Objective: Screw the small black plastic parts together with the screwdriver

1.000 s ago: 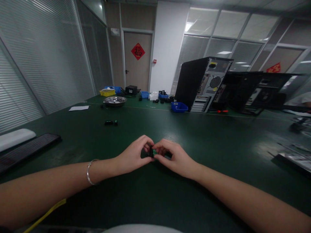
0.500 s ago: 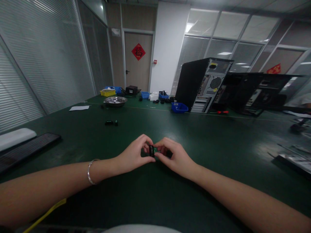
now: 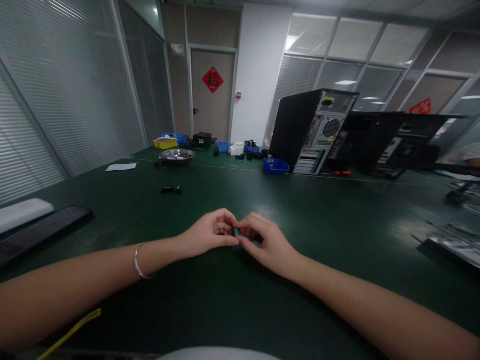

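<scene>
A small green circuit piece (image 3: 236, 232) is pinched between my two hands, just above the dark green table (image 3: 210, 295). My left hand (image 3: 212, 232) grips its left side with thumb and fingertips. From the right, my right hand (image 3: 264, 242) closes thumb and fingers on the same piece. The fingertips cover part of it, so its full shape is hidden. Two small dark parts, a longer one (image 3: 167, 190) and a shorter one (image 3: 178, 190), lie on the table beyond my left hand.
A keyboard (image 3: 45, 235) is at the left, with white paper (image 3: 121, 167) beyond it. At the back stand a metal bowl (image 3: 177, 157), a blue bin (image 3: 276, 166) and a computer tower (image 3: 313, 130). A metal part (image 3: 453, 250) lies right.
The piece between my fingers has turned: its green face now shows where a black rim was visible. My left wrist has risen slightly, while my right hand has barely moved.
</scene>
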{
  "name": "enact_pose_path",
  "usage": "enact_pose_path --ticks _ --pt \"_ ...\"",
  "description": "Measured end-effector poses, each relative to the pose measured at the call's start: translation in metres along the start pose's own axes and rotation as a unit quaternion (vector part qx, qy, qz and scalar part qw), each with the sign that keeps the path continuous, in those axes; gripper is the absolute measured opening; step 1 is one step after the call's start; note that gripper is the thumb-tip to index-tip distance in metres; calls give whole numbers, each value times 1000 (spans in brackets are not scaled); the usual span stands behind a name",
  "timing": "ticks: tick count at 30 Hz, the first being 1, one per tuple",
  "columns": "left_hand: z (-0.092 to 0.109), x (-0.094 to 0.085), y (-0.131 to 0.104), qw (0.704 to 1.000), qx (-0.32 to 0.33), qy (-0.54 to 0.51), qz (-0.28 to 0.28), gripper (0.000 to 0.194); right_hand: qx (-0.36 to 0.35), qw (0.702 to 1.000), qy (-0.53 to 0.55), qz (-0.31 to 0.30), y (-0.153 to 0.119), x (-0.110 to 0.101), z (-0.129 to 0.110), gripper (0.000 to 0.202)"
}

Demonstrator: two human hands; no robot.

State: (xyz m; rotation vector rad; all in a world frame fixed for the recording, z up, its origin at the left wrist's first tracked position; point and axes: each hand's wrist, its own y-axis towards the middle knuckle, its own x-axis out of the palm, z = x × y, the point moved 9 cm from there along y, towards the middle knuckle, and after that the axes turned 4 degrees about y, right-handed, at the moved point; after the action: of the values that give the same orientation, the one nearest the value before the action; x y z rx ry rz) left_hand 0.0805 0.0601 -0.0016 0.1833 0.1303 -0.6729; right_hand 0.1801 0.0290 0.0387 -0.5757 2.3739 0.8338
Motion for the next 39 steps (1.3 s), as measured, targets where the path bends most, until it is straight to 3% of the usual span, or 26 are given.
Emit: enact_pose_path --ticks 9,23,39 --pt "-6 -8 2 994 -53 -80 45 28 -11 1000 -6 0 0 1 -4 22" --pt "-1 -4 1 994 -34 -98 31 29 -22 999 -38 -31 0 9 -5 41" --pt "-3 -7 -1 988 -51 -144 28 39 -17 1000 -3 -15 -2 2 -3 34"
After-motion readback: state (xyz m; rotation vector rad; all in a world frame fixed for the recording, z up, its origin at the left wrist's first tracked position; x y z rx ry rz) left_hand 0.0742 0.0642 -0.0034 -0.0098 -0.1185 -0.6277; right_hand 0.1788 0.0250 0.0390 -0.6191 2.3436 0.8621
